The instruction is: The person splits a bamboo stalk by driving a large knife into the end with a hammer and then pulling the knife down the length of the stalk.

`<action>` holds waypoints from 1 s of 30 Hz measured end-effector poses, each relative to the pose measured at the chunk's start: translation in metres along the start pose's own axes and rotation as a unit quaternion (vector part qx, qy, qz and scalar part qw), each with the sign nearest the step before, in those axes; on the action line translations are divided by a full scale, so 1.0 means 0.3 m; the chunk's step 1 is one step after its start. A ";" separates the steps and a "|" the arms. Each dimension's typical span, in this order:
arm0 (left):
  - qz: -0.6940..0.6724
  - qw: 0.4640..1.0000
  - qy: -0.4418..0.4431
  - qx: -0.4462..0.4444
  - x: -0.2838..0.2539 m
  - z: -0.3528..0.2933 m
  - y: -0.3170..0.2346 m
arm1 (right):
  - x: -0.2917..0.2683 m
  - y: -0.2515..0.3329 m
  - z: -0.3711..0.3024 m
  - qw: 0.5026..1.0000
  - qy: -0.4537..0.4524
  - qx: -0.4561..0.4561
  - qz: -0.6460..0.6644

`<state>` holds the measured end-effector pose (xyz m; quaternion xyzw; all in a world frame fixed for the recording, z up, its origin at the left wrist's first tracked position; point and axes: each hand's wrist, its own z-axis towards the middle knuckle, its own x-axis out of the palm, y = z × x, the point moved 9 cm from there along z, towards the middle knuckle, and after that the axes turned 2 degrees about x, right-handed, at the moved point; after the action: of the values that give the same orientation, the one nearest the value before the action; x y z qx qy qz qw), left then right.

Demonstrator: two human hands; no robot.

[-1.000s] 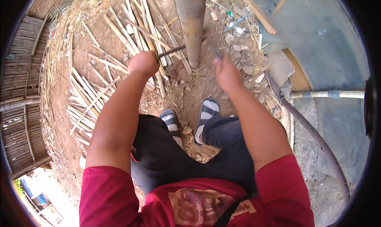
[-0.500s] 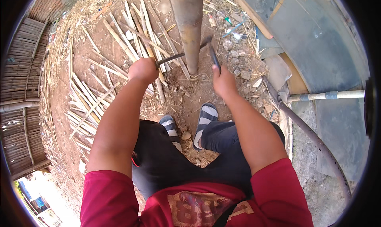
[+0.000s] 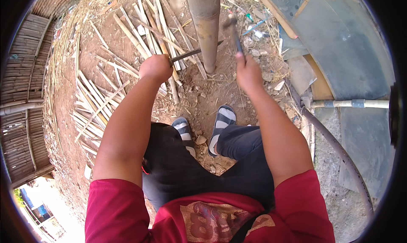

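A thick upright bamboo pole (image 3: 206, 26) stands in the dirt in front of me. My left hand (image 3: 156, 67) grips a dark metal blade (image 3: 188, 54) whose tip lies against the pole's lower part. My right hand (image 3: 248, 71) holds a hammer (image 3: 232, 28) raised beside the pole, its head blurred, above and to the right of the blade. Both my forearms reach forward from the lower edge. My two feet in grey and white sandals (image 3: 223, 117) rest on the ground just below the pole.
Several split bamboo strips (image 3: 140, 30) lie scattered on the dirt at the left and behind the pole. A woven bamboo fence (image 3: 21, 94) runs along the far left. A grey hose (image 3: 335, 149), a pipe (image 3: 352, 103) and grey sheets (image 3: 339, 35) are at the right.
My right hand has lifted the hammer higher and further from me beside the pole. My left hand still holds the blade against the pole, a little lower in view.
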<state>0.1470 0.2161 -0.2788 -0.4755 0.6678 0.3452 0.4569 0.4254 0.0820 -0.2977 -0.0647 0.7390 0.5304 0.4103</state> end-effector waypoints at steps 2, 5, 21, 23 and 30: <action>-0.002 1.000 0.003 0.005 0.016 -0.007 0.013 | -0.081 0.078 -0.009 0.998 -0.034 -0.014 0.046; -0.009 1.000 -0.001 0.004 0.002 -0.014 0.012 | -0.065 0.086 -0.038 0.999 -0.027 -0.019 0.024; -0.007 1.000 -0.011 -0.006 -0.002 -0.030 -0.015 | 0.120 -0.084 -0.017 0.997 0.061 0.006 -0.056; 0.007 1.000 -0.002 0.001 -0.009 -0.004 -0.004 | 0.105 -0.046 0.001 0.997 0.061 0.035 -0.019; -0.002 1.000 0.009 0.008 0.012 0.009 -0.012 | 0.060 -0.054 -0.037 0.998 -0.009 -0.031 -0.054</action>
<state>0.1508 0.2161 -0.2833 -0.4766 0.6736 0.3342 0.4554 0.4163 0.0717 -0.3206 -0.1121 0.7140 0.5303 0.4431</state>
